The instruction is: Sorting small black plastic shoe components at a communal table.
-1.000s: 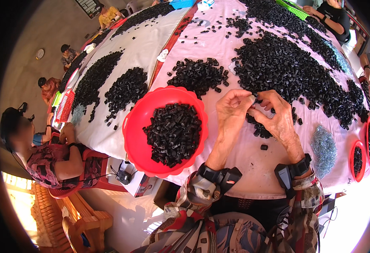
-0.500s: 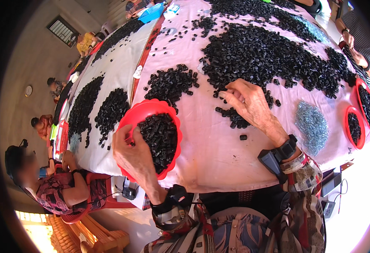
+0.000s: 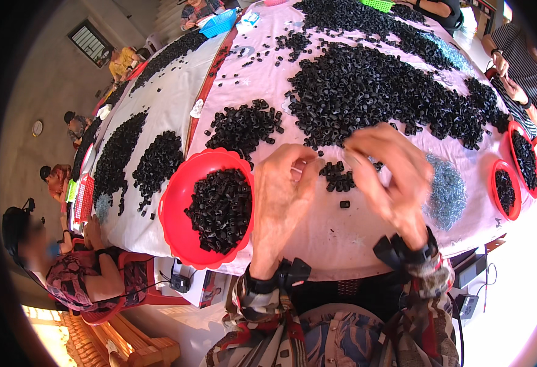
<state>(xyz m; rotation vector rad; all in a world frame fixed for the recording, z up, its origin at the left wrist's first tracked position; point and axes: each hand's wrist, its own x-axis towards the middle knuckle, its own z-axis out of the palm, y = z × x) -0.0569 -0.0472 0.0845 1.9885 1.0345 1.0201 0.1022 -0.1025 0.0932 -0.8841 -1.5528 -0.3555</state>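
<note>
My left hand (image 3: 285, 199) is over the pink cloth, just right of a red scalloped bowl (image 3: 173, 205) half filled with small black plastic pieces (image 3: 220, 211). Its thumb and forefinger are curled together in a pinch; whatever may be between them cannot be made out. Facing it, my right hand (image 3: 395, 177) is blurred, thumb and fingertips drawn close together at the near edge of a large heap of black pieces (image 3: 366, 92). What it holds, if anything, is too small to name. Between the hands lies a small cluster of black pieces (image 3: 338, 177), with one loose piece (image 3: 345, 204) nearer me.
A pile of tiny clear bluish pieces (image 3: 445, 192) lies right of my right hand. Two red bowls (image 3: 498, 209) of black pieces stand at the right edge. More black heaps (image 3: 244, 127) spread over the cloth. Co-workers sit around, one at left (image 3: 91, 275), one at far right (image 3: 528, 73).
My left hand has left the red bowl and moved right, close to my right hand. My right hand has shifted slightly right and nearer me.
</note>
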